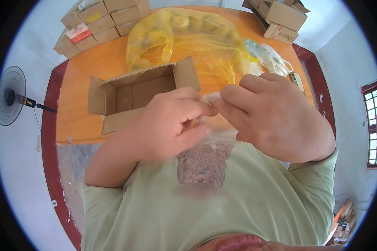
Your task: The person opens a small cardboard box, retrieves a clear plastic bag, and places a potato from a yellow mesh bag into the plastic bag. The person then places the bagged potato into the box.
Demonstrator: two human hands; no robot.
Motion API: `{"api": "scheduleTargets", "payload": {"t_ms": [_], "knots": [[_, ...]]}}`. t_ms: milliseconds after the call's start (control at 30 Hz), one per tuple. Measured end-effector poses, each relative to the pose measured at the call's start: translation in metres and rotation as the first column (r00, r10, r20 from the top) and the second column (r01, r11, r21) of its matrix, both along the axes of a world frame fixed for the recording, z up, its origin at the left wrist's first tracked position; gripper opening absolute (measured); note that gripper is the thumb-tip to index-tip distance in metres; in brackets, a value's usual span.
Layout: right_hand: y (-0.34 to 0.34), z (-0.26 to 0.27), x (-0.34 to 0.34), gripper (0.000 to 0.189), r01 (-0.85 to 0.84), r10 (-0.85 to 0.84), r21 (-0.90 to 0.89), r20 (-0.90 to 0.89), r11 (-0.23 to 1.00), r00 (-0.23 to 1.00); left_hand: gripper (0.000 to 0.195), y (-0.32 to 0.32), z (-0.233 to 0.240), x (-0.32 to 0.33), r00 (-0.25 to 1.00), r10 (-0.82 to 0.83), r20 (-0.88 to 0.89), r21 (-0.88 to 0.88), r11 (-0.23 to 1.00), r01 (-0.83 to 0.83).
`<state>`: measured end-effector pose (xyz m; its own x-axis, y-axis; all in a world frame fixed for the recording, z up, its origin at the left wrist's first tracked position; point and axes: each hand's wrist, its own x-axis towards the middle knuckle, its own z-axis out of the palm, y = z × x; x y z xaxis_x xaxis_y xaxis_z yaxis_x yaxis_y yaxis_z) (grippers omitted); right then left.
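Observation:
My right hand pinches the gathered edge of a clear plastic bag between thumb and fingers. Meeting it from the other side, my left hand has its fingertips on the same bit of plastic, its thumb lower and slightly blurred. A looser part of the bag hangs below, against the light green T-shirt; its contents cannot be made out. Just beyond my left hand stands a cardboard box with its flaps folded out and a bare inside, partly covered by that hand.
A large yellow plastic bag with items inside lies across the wooden table. Stacked cartons stand at the back left, more cardboard boxes at the back right. White items in clear plastic lie near a power strip.

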<state>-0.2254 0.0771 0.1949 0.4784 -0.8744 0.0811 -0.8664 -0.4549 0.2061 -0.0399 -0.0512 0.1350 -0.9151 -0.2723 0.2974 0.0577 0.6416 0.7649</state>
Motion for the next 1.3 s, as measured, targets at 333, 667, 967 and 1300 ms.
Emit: {"api": "scheduleTargets", "payload": {"t_ms": [333, 667, 967, 1300], "knots": [[-0.008, -0.013, -0.005, 0.031, 0.184, -0.179, -0.108, 0.049, 0.977, 0.983, 0.010, 0.007, -0.009, -0.007, 0.957, 0.236, -0.168, -0.089, 0.963, -0.254], [0.026, 0.009, 0.014, 0.057, 0.232, -0.218, -0.204, 0.088, 0.951, 0.972, 0.023, 0.024, 0.009, 0.012, 0.910, 0.222, -0.350, -0.227, 0.923, -0.312], [0.015, 0.007, 0.008, 0.061, 0.159, -0.166, -0.131, -0.042, 0.979, 0.985, 0.035, 0.017, 0.007, 0.011, 0.985, 0.112, -0.135, -0.316, 0.937, -0.149], [0.013, 0.013, 0.011, 0.056, 0.068, -0.039, 0.098, -0.273, 0.993, 0.961, 0.016, 0.020, -0.020, -0.005, 0.967, 0.245, -0.067, -0.179, 0.951, -0.253]]}}
